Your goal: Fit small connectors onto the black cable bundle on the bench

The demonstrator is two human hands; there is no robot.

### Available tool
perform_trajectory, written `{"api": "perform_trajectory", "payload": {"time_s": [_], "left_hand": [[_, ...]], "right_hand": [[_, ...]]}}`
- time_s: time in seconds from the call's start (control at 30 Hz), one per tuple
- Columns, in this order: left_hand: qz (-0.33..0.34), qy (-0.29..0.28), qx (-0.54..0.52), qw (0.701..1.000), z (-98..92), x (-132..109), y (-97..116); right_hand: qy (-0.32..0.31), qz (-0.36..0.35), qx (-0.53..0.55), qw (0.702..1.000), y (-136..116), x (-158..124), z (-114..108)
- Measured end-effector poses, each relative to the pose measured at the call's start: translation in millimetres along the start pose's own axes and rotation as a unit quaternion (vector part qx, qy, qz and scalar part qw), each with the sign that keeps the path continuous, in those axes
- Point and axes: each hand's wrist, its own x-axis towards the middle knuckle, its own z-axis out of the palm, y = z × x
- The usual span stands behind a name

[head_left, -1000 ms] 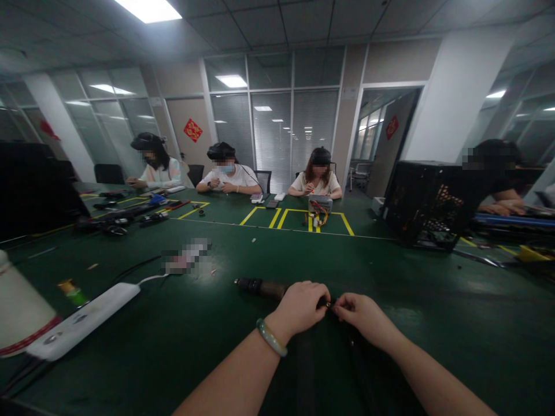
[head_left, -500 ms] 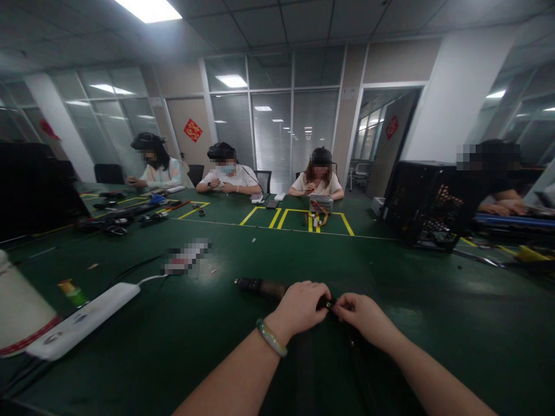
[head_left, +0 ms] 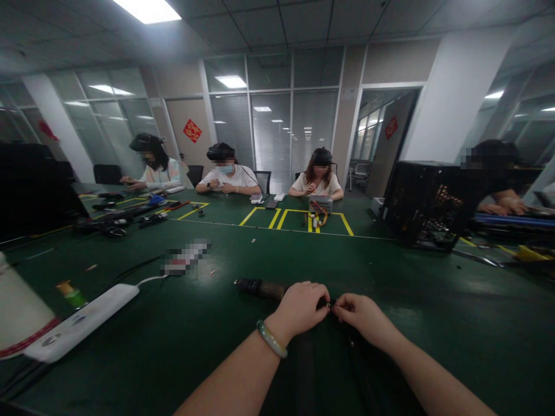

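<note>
A dark cylindrical tool (head_left: 264, 289) lies on the green tabletop, its narrow metal tip pointing left. It looks like an electric screwdriver, and its right end disappears behind my left hand (head_left: 302, 306). That hand is closed, thumb and fingers curled around a small dark piece with a shiny, brassy end (head_left: 328, 305). I cannot tell whether this piece is part of the tool. My right hand (head_left: 358, 312) pinches right beside the shiny end, its fingertips almost touching the left ones. What it grips is too small and dark to name. Below it, a dark cord-like strip (head_left: 351, 341) runs down the table.
A white power strip (head_left: 82, 320) and a pale container (head_left: 19, 312) stand at left. Tools and cables (head_left: 115, 222) lie farther back. A black computer case (head_left: 420, 202) stands at right. Several people sit around the table, one behind a grey box with coloured wires (head_left: 321, 203).
My hands stay in nearly the same place, with only slight finger movement around the shiny end. Across the table, the person at far left has shifted their hands a little.
</note>
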Motion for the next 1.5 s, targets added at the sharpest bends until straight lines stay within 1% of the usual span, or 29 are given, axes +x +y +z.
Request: {"api": "perform_trajectory", "payload": {"time_s": [0.2,0.37,0.5,0.63,0.8,1.03,1.5], "left_hand": [[0.018,0.010,-0.012,1.000,2.4,0,-2],[0.005,0.010,-0.016,1.000,1.6,0,-1],[0.011,0.004,-0.005,1.000,-0.5,1,1],[0.019,0.009,-0.010,1.000,0.4,0,0],[0.006,0.022,-0.013,1.000,1.1,-1,0],[0.001,0.004,-0.017,1.000,-1.3,0,2],[0.007,0.015,-0.017,1.000,1.3,1,-1]], "right_hand": [[0.003,-0.021,-0.002,1.000,5,2,2],[0.005,-0.020,-0.004,1.000,8,4,3],[0.004,-0.018,-0.008,1.000,6,2,2],[0.007,-0.019,-0.006,1.000,1,0,1],[0.007,-0.014,-0.010,1.000,-4,-2,-1],[0.002,-0.016,-0.001,1.000,-1,-2,-1],[0.002,-0.011,-0.015,1.000,0,-1,-1]]}}
